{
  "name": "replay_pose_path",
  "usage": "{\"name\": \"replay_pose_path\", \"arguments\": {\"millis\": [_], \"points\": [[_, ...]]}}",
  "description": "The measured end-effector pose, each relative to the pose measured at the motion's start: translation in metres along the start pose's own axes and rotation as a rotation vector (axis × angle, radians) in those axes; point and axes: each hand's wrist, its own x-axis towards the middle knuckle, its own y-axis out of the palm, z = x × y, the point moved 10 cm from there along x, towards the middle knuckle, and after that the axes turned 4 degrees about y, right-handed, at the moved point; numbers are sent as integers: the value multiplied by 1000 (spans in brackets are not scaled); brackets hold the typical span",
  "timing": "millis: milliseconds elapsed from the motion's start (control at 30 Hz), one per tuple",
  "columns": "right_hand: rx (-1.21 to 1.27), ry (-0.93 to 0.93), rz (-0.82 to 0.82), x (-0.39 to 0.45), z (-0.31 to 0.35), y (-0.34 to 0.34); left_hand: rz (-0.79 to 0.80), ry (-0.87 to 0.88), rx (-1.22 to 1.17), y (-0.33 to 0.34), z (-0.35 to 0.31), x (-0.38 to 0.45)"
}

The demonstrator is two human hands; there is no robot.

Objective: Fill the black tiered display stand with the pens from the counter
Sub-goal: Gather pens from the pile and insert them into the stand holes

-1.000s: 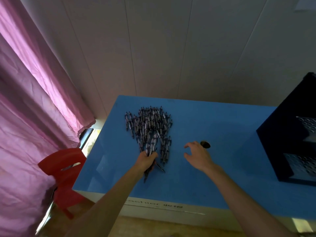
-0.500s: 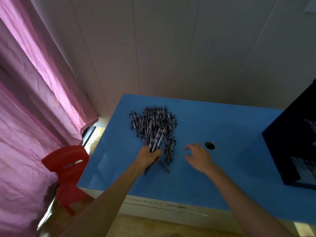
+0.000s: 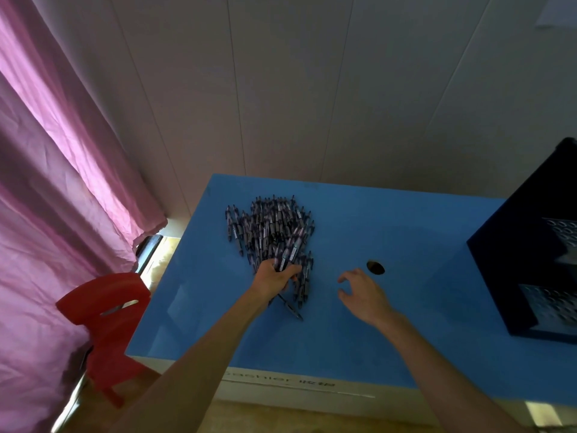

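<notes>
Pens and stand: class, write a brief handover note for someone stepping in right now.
Left hand grips a bunch of pens at the near edge of the pile on the blue counter.
Right hand is open and holds nothing, beside the round hole.
Black stand sits at the counter's right end; only part shows, no pens visible in it.
Left: carry bunches over, slot in.
</notes>
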Motion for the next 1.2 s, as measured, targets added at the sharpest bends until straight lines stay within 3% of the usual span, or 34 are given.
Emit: {"name": "replay_pose_path", "arguments": {"millis": [500, 733, 1033, 1200], "points": [[57, -55, -92, 24, 35, -12, -59, 236, 78, -8, -26, 10], [63, -79, -124, 28, 55, -19, -38, 276, -31, -12, -41, 7], [89, -129, -223, 38, 65, -15, -569, 413, -41, -112, -28, 3], [93, -149, -294, 45, 65, -11, -651, 485, -59, -139, -12, 17]]}}
